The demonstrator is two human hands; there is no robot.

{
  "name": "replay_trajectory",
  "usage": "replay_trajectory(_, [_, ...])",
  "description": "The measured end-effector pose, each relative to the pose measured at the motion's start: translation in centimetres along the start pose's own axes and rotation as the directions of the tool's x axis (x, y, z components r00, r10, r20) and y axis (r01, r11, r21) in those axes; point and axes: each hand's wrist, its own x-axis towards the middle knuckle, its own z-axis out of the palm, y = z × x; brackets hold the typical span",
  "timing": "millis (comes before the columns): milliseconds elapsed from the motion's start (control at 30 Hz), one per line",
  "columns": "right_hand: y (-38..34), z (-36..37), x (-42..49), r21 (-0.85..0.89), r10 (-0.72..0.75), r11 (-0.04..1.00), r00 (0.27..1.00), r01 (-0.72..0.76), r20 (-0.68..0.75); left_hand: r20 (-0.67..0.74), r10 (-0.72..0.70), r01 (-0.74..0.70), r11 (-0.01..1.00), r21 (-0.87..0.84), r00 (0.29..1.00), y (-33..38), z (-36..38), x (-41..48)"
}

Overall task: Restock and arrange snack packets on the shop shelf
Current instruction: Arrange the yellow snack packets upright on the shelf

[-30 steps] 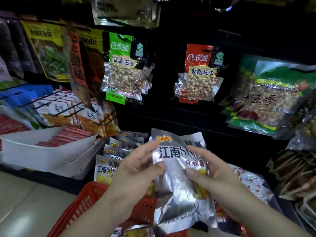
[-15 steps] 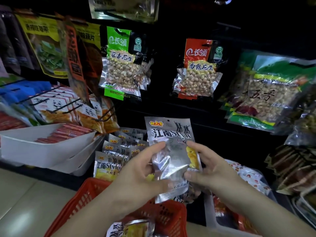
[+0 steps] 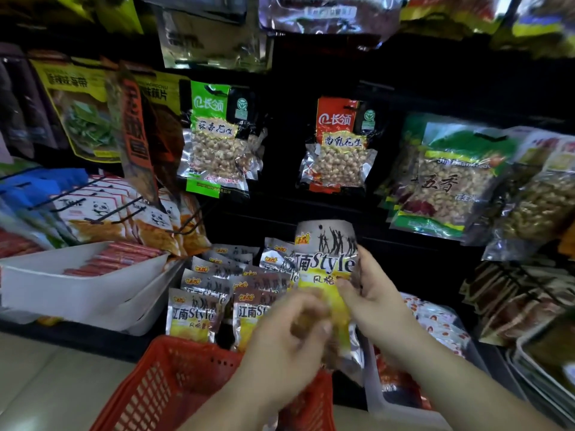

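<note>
I see shelved silver-and-yellow snack packets (image 3: 199,309) at left; my blurred left hand (image 3: 289,346) pinches the upright silver foil packet (image 3: 326,275), long axis vertical, and my right hand (image 3: 373,293) fingers clamp its edge, just right of that row.

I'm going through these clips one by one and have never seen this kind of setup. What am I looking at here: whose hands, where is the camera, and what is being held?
There is no machine here. A person wears a camera on the head, so you look forward and down at their two bare hands. The right hand grips a silver snack packet printed "Style", held upright before a shop shelf. The left hand is blurred at the packet's lower part; whether it grips is unclear. Matching packets stand in rows just left of it. A red basket sits below the hands, and peanut bags hang higher up.
</note>
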Motion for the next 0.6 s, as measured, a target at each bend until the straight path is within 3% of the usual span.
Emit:
replay_trajectory(67, [-0.2,-0.1,-0.9,0.096,0.029,0.995,0.998,-0.035,0.063,-0.243,-0.045,0.049,0.999,0.010,0.969,-0.3,-1.0,1.0])
replay_trajectory(100, [-0.5,-0.1,-1.4,0.111,0.042,0.992,0.992,-0.055,0.121,-0.277,-0.128,0.121,0.992,-0.040,0.952,-0.4,-1.6,1.4])
replay_trajectory(200, [-1.0,-0.1,-2.5,0.022,0.089,0.995,0.980,-0.095,0.176,-0.106,-0.330,0.287,0.911,-0.297,0.938,0.3,-2.7,1.5])
replay_trajectory(300, [-1.8,-1.0,-2.3,-0.034,0.088,0.996,0.996,-0.088,-0.021,-0.073,-0.269,0.252,0.949,-0.187,0.960,0.3,-2.9,1.2])
replay_trajectory(433, [-1.1,-1.9,0.2,-0.105,0.123,0.986,0.988,-0.132,-0.090,-0.068,-0.179,0.179,0.984,-0.015,0.981,-0.7,-2.1,2.2])
replay_trajectory(500, [0.5,-2.2,2.5,-0.038,0.190,0.979,0.968,-0.199,-0.165,0.023,-0.203,0.203,0.979,-0.010,0.979,-2.2,-1.4,3.9])
replay_trajectory(600, [4.2,-3.3,6.2,0.062,0.175,0.984,0.947,-0.164,-0.270,0.075,-0.269,0.264,0.962,0.066,0.960,-5.9,0.1,7.7])
